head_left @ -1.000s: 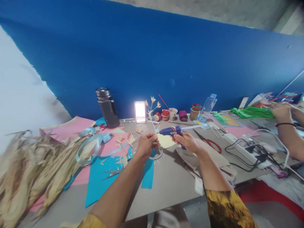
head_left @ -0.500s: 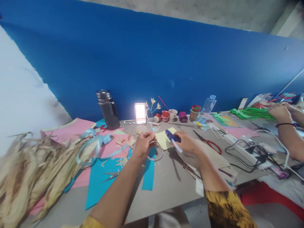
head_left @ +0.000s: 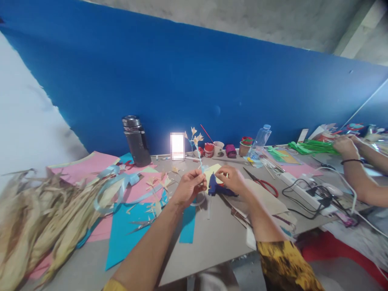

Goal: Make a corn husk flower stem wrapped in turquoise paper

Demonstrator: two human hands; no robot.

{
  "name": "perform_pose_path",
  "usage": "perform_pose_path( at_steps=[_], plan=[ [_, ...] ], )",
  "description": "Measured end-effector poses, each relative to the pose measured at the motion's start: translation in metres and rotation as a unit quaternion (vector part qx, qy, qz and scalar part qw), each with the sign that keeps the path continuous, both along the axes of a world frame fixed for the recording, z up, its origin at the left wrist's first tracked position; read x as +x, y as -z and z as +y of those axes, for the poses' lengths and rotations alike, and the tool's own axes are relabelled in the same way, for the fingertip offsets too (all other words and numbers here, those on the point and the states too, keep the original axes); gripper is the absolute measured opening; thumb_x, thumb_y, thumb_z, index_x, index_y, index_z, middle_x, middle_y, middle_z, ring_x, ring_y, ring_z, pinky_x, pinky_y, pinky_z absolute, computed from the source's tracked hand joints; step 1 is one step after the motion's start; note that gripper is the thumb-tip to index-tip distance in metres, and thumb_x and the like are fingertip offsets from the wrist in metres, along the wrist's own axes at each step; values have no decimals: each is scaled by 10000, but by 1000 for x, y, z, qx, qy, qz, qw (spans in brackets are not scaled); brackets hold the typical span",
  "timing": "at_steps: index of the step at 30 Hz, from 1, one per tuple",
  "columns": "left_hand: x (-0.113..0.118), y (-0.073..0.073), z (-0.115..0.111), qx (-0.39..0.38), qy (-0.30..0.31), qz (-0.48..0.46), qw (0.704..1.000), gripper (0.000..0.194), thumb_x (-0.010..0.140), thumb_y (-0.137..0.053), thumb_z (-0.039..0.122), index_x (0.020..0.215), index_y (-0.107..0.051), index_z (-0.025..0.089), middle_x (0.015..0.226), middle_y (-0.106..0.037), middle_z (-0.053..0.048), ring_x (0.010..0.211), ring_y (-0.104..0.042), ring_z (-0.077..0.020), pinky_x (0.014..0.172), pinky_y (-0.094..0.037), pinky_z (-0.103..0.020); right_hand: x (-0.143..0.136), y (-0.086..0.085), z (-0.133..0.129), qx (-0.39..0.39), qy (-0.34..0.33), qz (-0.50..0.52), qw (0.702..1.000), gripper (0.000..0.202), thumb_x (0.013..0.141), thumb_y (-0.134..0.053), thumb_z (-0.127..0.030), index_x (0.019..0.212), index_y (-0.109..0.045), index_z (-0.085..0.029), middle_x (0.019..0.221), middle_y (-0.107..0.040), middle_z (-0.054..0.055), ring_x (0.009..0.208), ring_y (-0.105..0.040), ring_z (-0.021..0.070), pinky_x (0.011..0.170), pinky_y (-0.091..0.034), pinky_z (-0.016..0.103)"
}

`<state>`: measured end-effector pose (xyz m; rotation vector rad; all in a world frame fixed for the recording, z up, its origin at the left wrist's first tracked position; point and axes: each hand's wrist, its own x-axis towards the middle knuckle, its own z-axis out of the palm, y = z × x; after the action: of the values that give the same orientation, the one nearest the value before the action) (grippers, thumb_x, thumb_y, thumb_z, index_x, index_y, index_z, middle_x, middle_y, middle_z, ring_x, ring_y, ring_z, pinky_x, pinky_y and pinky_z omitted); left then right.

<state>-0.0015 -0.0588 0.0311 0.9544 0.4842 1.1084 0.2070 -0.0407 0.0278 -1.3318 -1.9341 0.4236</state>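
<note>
My left hand (head_left: 190, 186) is closed, thumb against fingers, around the lower end of an upright flower stem (head_left: 199, 155) with a light blue wrap and pale husk-like blossoms at its top. My right hand (head_left: 233, 178) is empty, its fingers curved and apart just above a blue glue gun (head_left: 214, 187). The glue gun lies on the table with a white glue stick out of its rear. Beneath it is a pale yellow paper (head_left: 214, 169). A roll of tape (head_left: 199, 200) sits partly hidden behind my left hand, beside a blue paper strip (head_left: 187, 228).
Dried corn husks (head_left: 39, 230) pile up at the left. Scissors (head_left: 142, 224) rest on blue paper, and red-handled scissors (head_left: 268, 186) lie right of my hand. A dark flask (head_left: 136, 141) stands at the back. A power strip (head_left: 303, 192) with cables and another person's hands (head_left: 347, 147) are at right.
The glue gun has left my right hand and now lies on the table. My left hand has shifted slightly right with the flower stem, which stands more upright.
</note>
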Motion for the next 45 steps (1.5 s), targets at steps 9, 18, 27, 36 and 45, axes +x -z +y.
perform_pose_path(
  at_steps=[9,18,27,36,45],
  plan=[
    [12,6,-5,6,87,29,996,313,715,-821,367,729,-604,141,669,-588,-10,560,-534,-92,588,-427,-235,-23,-3,-13,-106,-70,356,926,264,689,-773,-404,790,-725,-165,656,-649,10,565,-552,126,553,-448,256],
    [16,7,-7,-8,30,52,998,341,662,-847,374,704,-600,143,629,-591,-10,570,-544,-100,595,-440,-237,-26,-1,-15,-157,-130,374,905,266,713,-784,-403,769,-702,-156,619,-620,-3,525,-539,115,502,-427,237],
    [23,6,-8,-2,-84,104,991,183,634,-755,240,632,-594,154,540,-567,13,496,-498,-91,526,-408,-230,-22,0,-10,-82,-83,280,953,268,730,-738,-431,764,-721,-165,720,-645,13,637,-534,132,608,-433,254],
    [30,8,-13,-32,-149,124,981,189,606,-747,224,591,-571,157,544,-556,14,508,-503,-98,514,-450,-242,-22,-3,-13,-32,-89,203,975,174,792,-641,-339,769,-689,-173,756,-651,10,716,-574,156,653,-432,252],
    [21,0,-19,-79,21,72,994,356,632,-854,418,738,-689,121,715,-621,-49,632,-584,-120,601,-553,-278,-26,-5,-18,-118,-101,311,938,220,781,-648,-389,736,-601,-179,616,-548,-26,548,-485,109,550,-396,228]
  ],
)
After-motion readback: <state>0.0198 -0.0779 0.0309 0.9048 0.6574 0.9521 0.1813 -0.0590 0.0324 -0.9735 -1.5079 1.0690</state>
